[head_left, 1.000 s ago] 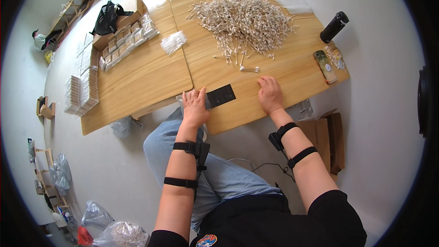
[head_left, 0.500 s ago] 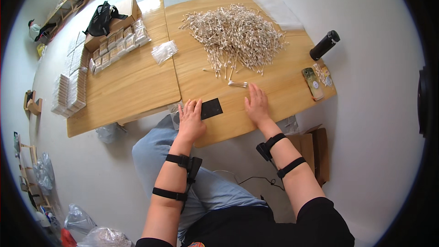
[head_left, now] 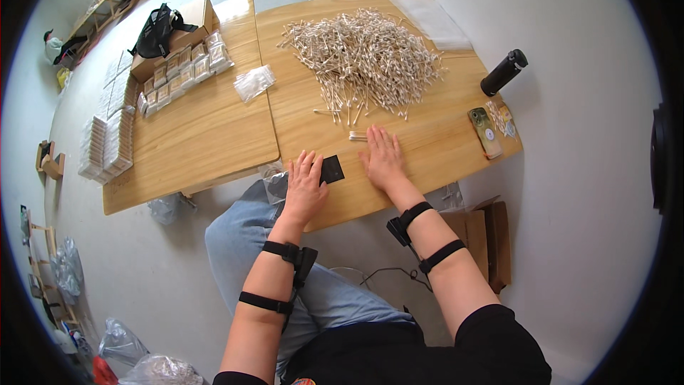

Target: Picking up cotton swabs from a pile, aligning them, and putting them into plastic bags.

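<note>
Two wooden tables [head_left: 199, 135] stood pushed together, seam running front to back. A big pile of thin pale sticks [head_left: 363, 57] covered the right table's far middle; single sticks were too small to tell apart. Rows of flat packets [head_left: 178, 75] lay along the left table's far edge, more stacks [head_left: 107, 144] at its left edge, contents unclear. A cardboard box [head_left: 192, 18] with a black bag [head_left: 155, 32] sat at the far left corner. A clear pouch [head_left: 254, 83] lay near the seam. A black bottle [head_left: 504, 72] lay at the right edge, a phone [head_left: 485, 132] near the front right corner.

A small black card [head_left: 332, 169] lay at the right table's front edge, partly under the left fingertips. A few loose sticks [head_left: 358, 136] lay just beyond the right fingertips.

Left hand [head_left: 305, 185] was flat, palm down, fingers spread, holding nothing, fingertips touching the card's left side. Right hand [head_left: 383, 160] was flat, palm down, fingers spread toward the pile, holding nothing. Both forearms came from the lower edge, each with two black straps. Knees in jeans showed under the front edge.
</note>
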Tool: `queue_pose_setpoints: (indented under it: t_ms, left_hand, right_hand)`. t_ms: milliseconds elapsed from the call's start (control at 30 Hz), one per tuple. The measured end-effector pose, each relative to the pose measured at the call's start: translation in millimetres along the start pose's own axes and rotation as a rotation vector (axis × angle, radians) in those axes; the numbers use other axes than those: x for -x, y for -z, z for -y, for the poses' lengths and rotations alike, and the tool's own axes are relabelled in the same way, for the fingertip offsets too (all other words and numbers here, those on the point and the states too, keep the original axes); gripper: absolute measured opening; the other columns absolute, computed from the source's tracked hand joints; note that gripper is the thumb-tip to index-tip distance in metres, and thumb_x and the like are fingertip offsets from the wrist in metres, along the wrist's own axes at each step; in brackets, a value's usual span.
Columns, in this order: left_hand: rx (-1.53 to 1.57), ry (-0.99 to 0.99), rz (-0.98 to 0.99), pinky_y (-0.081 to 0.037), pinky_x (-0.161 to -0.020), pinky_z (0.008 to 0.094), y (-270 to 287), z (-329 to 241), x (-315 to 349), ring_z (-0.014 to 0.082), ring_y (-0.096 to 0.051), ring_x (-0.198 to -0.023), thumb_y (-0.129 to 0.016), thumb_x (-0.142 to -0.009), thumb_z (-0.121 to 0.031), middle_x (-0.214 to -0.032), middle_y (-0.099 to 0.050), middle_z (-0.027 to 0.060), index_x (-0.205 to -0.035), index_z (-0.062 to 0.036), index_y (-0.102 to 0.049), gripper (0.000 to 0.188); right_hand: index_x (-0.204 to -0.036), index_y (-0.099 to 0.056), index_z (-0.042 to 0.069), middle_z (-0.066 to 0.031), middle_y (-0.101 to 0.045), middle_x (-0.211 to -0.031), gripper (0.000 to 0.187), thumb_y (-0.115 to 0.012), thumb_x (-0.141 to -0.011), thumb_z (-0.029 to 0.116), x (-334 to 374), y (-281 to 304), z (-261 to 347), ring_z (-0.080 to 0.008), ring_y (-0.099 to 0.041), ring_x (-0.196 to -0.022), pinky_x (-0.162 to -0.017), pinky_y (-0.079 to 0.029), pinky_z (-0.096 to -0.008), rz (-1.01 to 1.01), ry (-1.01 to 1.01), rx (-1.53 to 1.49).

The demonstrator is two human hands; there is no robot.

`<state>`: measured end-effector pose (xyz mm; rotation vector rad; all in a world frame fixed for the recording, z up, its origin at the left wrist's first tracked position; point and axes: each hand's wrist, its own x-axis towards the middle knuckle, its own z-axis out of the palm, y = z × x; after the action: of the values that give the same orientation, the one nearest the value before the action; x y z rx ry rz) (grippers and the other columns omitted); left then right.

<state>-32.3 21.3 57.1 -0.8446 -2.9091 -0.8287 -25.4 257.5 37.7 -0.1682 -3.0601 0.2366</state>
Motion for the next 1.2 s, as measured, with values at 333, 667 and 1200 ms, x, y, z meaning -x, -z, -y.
queue_pose_setpoints:
  t_ms: [333,667,1200]
  left_hand:
    - [-0.072,-0.106,-0.024,-0.021,-0.119,0.0478,-38,-17,-7,0.0293,-0.028,-0.146,-0.055,-0.094,-0.026,-0.156,-0.034,0.0148,-0.146,-0.0045,-0.041,0.058]
    - [-0.229,-0.012,0.017,-0.015,-0.121,0.0443,-59,-29,-4,0.0233,-0.021,-0.149,-0.041,-0.100,-0.043,-0.160,-0.026,0.0109,-0.150,-0.0074,-0.036,0.061]
    - [-0.183,0.077,-0.023,-0.014,-0.121,0.0466,-63,-37,-8,0.0295,-0.020,-0.149,-0.044,-0.098,-0.041,-0.160,-0.024,0.0169,-0.150,-0.0056,-0.035,0.063]
  right_hand:
    - [-0.151,-0.032,0.003,-0.0131,-0.033,-0.157,0.066,-0.044,-0.099,0.042,44,3,24,-0.0263,-0.029,-0.146,-0.120,-0.016,-0.0472,0.011,0.226,0.013]
    - [-0.151,-0.033,0.003,-0.0140,-0.032,-0.157,0.068,-0.050,-0.093,0.035,54,-1,29,-0.0278,-0.029,-0.146,-0.121,-0.014,-0.0470,0.005,0.226,-0.005]
    - [-0.142,-0.044,-0.001,-0.0170,-0.044,-0.148,0.061,-0.055,-0.088,0.023,54,6,31,-0.0320,-0.040,-0.138,-0.117,-0.024,-0.0507,-0.148,0.249,-0.101]
